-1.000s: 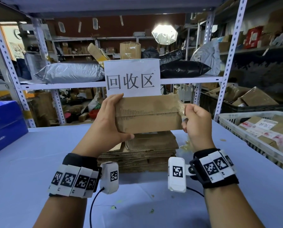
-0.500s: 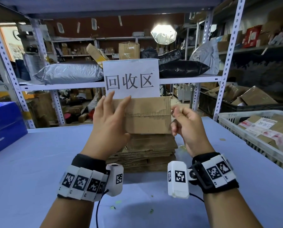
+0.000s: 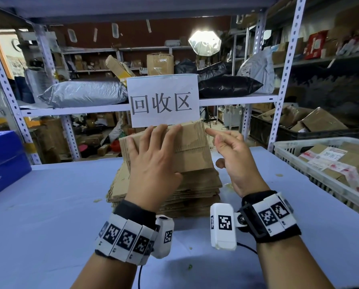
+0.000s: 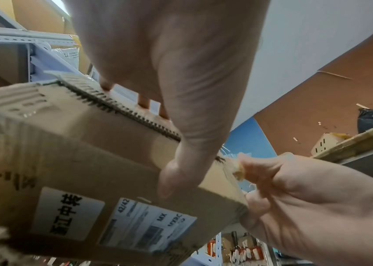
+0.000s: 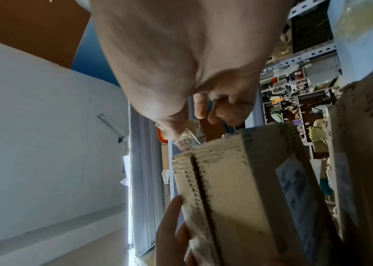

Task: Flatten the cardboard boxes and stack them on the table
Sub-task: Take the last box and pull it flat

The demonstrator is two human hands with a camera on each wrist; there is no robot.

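Note:
A small brown cardboard box (image 3: 193,147) with shipping labels on its underside (image 4: 78,171) is held in the air above a stack of flattened cardboard (image 3: 197,190) on the blue table (image 3: 49,205). My left hand (image 3: 153,155) grips it, fingers spread over the top and thumb beneath. My right hand (image 3: 226,151) is at the box's right end, index finger stretched toward the upper corner. The wrist views show it pinching a strip of clear tape (image 5: 188,138) still stuck to the box's end (image 5: 238,189).
A white plastic basket (image 3: 289,149) with taped boxes stands at the table's right edge. A blue carton (image 3: 3,161) lies at the left. A paper sign (image 3: 164,99) hangs on the shelf rail behind. Metal shelf posts frame the table.
The box has turned so its left end swings toward me. My left fingers have spread across its top. My right hand has lifted from a closed pinch at the right edge, index finger now extended.

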